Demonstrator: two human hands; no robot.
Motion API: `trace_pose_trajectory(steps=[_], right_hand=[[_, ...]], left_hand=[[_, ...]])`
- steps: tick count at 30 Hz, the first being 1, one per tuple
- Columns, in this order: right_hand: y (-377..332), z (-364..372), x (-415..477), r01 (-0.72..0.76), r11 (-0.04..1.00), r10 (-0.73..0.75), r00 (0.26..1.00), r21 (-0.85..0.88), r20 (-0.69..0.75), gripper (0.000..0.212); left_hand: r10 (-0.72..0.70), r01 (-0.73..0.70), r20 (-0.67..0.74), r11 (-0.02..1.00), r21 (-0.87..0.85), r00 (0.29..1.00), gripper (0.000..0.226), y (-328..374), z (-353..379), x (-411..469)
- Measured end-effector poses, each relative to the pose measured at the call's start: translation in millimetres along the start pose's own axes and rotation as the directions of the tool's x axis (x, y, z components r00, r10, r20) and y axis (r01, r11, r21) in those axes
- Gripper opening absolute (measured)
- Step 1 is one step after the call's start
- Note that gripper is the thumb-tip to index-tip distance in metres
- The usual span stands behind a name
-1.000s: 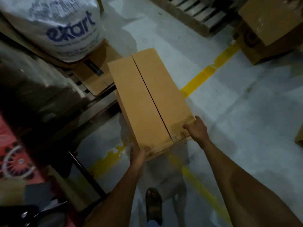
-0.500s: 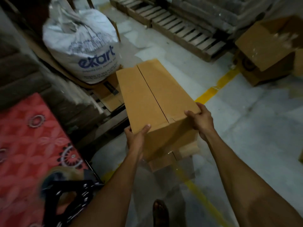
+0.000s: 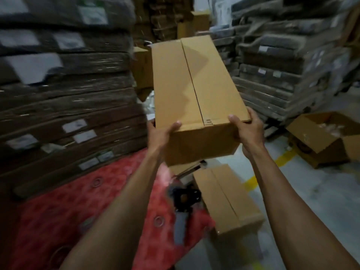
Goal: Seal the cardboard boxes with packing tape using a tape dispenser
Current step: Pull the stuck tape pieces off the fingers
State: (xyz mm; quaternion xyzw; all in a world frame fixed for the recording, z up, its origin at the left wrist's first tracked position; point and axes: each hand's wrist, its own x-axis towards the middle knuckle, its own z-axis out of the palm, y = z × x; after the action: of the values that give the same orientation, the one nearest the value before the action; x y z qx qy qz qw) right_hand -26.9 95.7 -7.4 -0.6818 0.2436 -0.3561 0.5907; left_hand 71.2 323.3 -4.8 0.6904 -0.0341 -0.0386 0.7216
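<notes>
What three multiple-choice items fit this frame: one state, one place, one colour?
1. The held box has its top flaps:
A. standing open
B. closed
C. torn off

2. The tape dispenser lies:
A. on the held box
B. in a hand
C. on the red cloth

3. The floor line is:
A. blue
B. yellow
C. white

Key:
1 B: the flaps meet flat at a centre seam.
2 C: it rests on the cloth, below the raised box.
3 B: a yellow strip runs near the open box.
</notes>
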Motion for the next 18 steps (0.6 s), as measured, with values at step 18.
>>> trace_pose_trajectory(steps=[18], right_hand=[[-9.4,138.2,-335.0,-0.167,0.986,0.162,0.918,-0.017,0.362,0.059]], left_hand=[[-0.04,0.131,-0.42,0.973,0.19,0.907,0.078,-33.0,-339.0,-231.3]])
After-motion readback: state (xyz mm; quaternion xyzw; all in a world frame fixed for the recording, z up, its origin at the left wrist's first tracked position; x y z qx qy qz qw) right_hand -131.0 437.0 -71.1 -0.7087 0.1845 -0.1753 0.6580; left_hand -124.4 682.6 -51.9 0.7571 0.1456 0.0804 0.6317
